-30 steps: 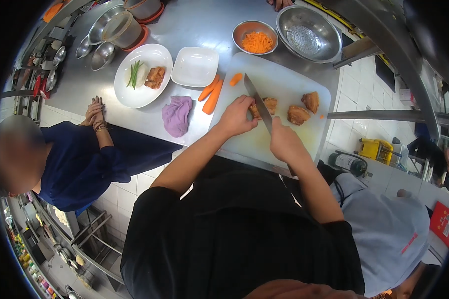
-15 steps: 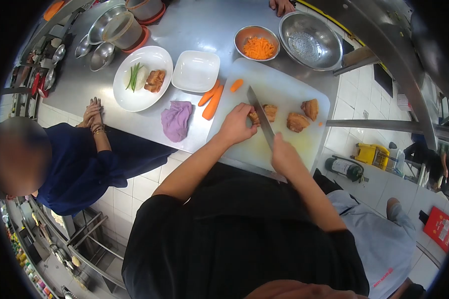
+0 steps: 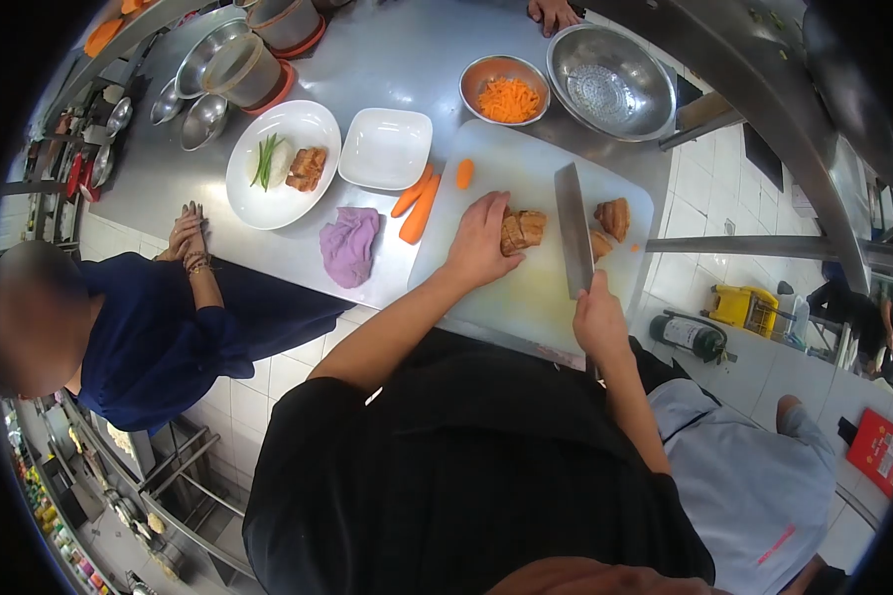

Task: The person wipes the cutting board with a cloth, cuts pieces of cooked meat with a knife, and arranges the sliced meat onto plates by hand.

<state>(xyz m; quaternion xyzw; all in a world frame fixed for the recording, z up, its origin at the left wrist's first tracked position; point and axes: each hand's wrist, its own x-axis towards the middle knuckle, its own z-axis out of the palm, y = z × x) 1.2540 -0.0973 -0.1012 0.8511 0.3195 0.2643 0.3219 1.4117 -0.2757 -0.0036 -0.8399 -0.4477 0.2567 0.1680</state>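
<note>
On the white cutting board (image 3: 521, 302), my left hand (image 3: 480, 246) has its fingers curved against the left side of the sliced brown meat (image 3: 523, 230). My right hand (image 3: 601, 319) is closed round the handle of a broad knife (image 3: 574, 233). The blade stands apart from the sliced meat, on its right, and partly covers one of the two other meat chunks (image 3: 612, 219). A small orange carrot piece (image 3: 464, 175) lies near the board's upper left. Two carrots (image 3: 420, 210) rest on the steel table just left of the board.
A plate with food (image 3: 313, 206), a square white dish (image 3: 387, 149) and a purple cloth (image 3: 348, 248) are at the left. Beyond the board are a bowl of shredded carrot (image 3: 507, 100) and a steel bowl (image 3: 615, 84). People stand left and right; another hand (image 3: 554, 13) touches the far edge.
The knife has moved right, away from the sliced meat and over a chunk. My left hand has shifted slightly, and more of the sliced meat shows beside it.
</note>
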